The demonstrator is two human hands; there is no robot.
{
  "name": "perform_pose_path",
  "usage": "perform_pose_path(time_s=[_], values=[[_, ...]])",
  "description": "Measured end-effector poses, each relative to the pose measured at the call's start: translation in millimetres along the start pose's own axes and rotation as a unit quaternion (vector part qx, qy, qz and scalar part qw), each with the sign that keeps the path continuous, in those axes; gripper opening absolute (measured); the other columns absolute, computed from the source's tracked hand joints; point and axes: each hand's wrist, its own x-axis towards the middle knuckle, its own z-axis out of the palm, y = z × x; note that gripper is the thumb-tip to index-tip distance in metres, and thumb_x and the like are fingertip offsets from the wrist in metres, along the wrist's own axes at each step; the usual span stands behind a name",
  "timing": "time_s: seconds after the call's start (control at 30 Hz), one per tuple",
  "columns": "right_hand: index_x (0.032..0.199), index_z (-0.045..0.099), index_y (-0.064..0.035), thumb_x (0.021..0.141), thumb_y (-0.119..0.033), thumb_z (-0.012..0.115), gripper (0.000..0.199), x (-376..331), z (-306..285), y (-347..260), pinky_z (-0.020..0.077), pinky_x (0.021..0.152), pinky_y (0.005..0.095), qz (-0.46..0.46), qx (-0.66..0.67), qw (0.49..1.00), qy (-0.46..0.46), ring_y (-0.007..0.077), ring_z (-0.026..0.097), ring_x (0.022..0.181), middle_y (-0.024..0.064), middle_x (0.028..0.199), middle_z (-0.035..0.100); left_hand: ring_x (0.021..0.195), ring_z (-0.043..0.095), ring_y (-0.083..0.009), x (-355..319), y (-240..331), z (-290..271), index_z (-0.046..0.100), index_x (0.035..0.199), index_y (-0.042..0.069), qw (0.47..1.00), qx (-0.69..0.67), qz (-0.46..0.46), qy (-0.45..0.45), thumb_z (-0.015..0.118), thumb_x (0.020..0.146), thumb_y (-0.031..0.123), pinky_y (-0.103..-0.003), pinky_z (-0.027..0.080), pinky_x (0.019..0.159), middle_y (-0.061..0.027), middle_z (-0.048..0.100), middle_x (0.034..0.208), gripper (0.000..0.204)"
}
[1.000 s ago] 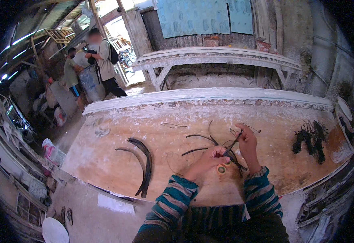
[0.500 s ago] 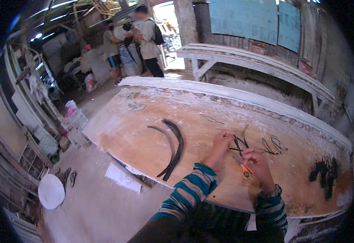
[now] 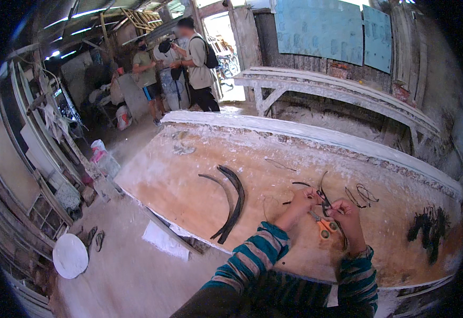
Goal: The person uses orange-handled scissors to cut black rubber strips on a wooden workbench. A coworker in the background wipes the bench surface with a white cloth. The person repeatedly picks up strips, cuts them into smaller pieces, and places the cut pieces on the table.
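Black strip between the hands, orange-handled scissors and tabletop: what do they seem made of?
Black strip: perhaps rubber or plastic, dull; dark, slender, too small to be sure. Orange-handled scissors: handles likely plastic, evenly bright; blades greyish, probably metal. Tabletop: probably plywood, dull and worn, a flat tan sheet with whitish smears.

No lettering, label, number or sign can be read anywhere in view.

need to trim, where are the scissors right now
In the head view, the orange-handled scissors are right of centre on the wooden table, just left of the right hand.
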Motion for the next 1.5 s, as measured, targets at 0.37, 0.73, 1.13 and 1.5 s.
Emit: perform_pose_path(time_s=[0.37, 0.73, 1.13, 1.5], values=[[0.074, 0.051, -0.0028, 0.073, 0.008, 0.052, 0.011, 23.4, -40.2, 28.7, 0.0399, 0.060, 0.0211, -0.140, -0.168, 0.949, 0.227, 0.0077, 0.048, 0.065, 0.0007, 0.069, 0.051, 0.061, 0.047, -0.0034, -23.0, -0.8, 36.6, 0.055, 0.081, 0.007, 0.967, 0.011, 0.021, -0.252, 0.066, 0.079, 0.016, -0.018, 0.039, 0.052, 0.0055, 0.053, 0.070, 0.014], [0.086, 0.062, -0.0005, 0.076, 0.001, 0.058, 0.011, 20.7, -31.5, 30.8, 0.0412, 0.071, 0.0256, -0.221, -0.261, 0.911, 0.230, 0.0159, 0.051, 0.079, 0.0066, 0.083, 0.052, 0.055, 0.043, -0.0035, -6.4, -3.8, 16.9, 0.051, 0.072, 0.009, 0.994, 0.039, 0.031, -0.094, 0.065, 0.079, 0.018, -0.018, 0.033, 0.047, 0.0057, 0.048, 0.062, 0.018], [0.073, 0.060, -0.0021, 0.073, -0.006, 0.065, 0.006, 8.1, -9.3, 12.4, 0.0404, 0.075, 0.0278, -0.063, -0.064, 0.996, 0.020, 0.0146, 0.051, 0.084, 0.0057, 0.089, 0.053, 0.066, 0.051, -0.0075, 1.8, 11.1, -6.8, 0.058, 0.079, 0.002, 0.972, 0.128, 0.107, 0.167, 0.065, 0.075, 0.008, -0.020, 0.041, 0.061, -0.0006, 0.056, 0.071, 0.011], [0.096, 0.063, 0.0024, 0.084, -0.007, 0.053, 0.018, -3.3, -3.3, -4.6, 0.0398, 0.091, 0.0322, 0.020, 0.079, 0.980, -0.184, 0.0202, 0.050, 0.107, 0.0101, 0.116, 0.051, 0.068, 0.051, -0.0079, 5.2, 3.6, -11.3, 0.059, 0.079, 0.002, 0.984, 0.071, 0.072, 0.148, 0.064, 0.075, 0.004, -0.020, 0.041, 0.062, -0.0005, 0.056, 0.072, 0.007]])
